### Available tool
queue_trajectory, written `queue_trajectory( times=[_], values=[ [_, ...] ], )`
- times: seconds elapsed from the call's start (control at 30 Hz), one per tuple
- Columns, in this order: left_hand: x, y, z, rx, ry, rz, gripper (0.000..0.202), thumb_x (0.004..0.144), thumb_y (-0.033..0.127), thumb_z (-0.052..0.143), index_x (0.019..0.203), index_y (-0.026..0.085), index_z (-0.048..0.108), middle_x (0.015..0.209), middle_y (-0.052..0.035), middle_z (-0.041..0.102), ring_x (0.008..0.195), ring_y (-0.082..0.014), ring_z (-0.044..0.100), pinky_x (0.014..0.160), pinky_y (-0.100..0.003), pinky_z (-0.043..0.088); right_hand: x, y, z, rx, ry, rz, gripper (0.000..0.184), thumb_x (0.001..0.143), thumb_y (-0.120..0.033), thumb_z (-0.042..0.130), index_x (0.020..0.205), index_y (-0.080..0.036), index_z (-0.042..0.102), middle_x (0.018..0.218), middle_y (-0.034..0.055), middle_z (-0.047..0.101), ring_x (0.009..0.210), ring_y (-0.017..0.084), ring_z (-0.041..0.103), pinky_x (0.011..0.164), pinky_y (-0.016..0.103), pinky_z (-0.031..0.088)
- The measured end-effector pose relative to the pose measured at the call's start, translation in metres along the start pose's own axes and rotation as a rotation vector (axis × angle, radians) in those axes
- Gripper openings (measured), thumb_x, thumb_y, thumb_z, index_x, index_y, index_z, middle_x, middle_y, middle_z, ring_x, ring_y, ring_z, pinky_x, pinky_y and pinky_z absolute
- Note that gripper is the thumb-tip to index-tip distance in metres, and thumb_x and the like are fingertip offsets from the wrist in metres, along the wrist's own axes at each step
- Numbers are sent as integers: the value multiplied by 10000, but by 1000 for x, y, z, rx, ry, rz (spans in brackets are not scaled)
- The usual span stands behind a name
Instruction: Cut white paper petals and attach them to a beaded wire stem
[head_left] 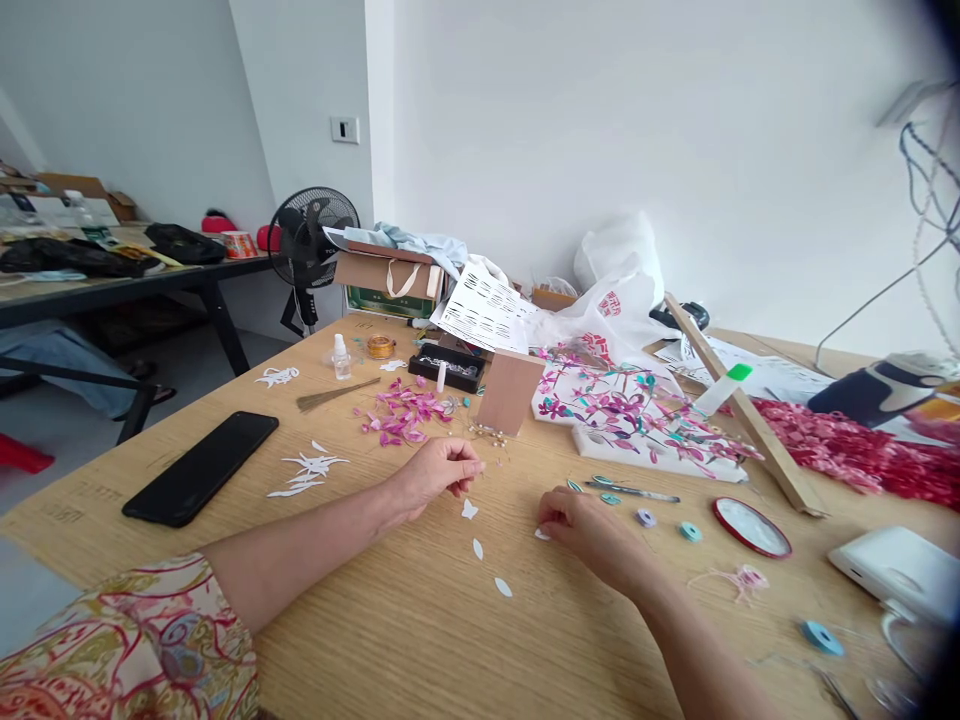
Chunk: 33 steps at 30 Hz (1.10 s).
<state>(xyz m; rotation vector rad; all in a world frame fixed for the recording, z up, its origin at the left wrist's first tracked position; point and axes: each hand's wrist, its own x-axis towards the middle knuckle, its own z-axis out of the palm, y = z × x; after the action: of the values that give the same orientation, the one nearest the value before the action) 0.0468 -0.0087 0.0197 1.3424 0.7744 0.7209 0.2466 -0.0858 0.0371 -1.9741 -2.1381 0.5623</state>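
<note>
My left hand (439,468) rests on the wooden table (420,640) with its fingers pinched together; what they hold is too small to make out. Just below its fingertips lies a small white paper petal (469,509). Two more white petals (478,548) lie closer to me. My right hand (581,527) rests to the right, its curled fingertips touching another white petal piece (541,535). Behind the hands lie pink petals (401,412) in a pile and a white board covered with pink and teal flowers (626,415).
A black phone (202,466) and white paper cut-outs (307,472) lie at the left. A brown card (508,391), a small bottle (341,357), tweezers (634,489), paper coils (690,532), a red-rimmed lid (751,526) and a wooden strip (739,405) surround the hands. A fan (309,245) stands behind.
</note>
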Motion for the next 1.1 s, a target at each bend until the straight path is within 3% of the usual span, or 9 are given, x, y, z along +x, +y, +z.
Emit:
queue_trajectory(
  times=[0.37,0.67,0.87,1.1],
  values=[
    [-5,5,5,-9,-17,-27,218,619,318,609,625,127,506,515,44,463,471,-56,435,469,-182,359,-1,7,-1,99,101,37,131,768,-216,389,647,-207,441,583,-21,521,552,131,463,492,225,305],
    [-7,29,19,85,-89,34,212,597,317,626,588,129,527,520,36,462,500,-68,428,474,-191,366,0,3,-4,667,215,-18,129,744,-314,495,745,-185,498,599,-35,478,579,117,458,537,231,353],
    [0,38,34,171,-220,97,153,602,269,609,585,131,546,573,31,473,534,-66,429,498,-189,376,-1,-5,-4,774,278,-36,152,686,-334,562,699,-187,526,589,-28,503,563,116,452,517,232,339],
    [-2,39,32,98,-405,-14,176,596,277,634,606,120,556,520,40,486,507,-58,451,514,-190,361,-1,6,-10,863,262,-8,133,651,-308,599,626,-181,568,523,-31,520,527,106,438,506,222,329]
  ],
)
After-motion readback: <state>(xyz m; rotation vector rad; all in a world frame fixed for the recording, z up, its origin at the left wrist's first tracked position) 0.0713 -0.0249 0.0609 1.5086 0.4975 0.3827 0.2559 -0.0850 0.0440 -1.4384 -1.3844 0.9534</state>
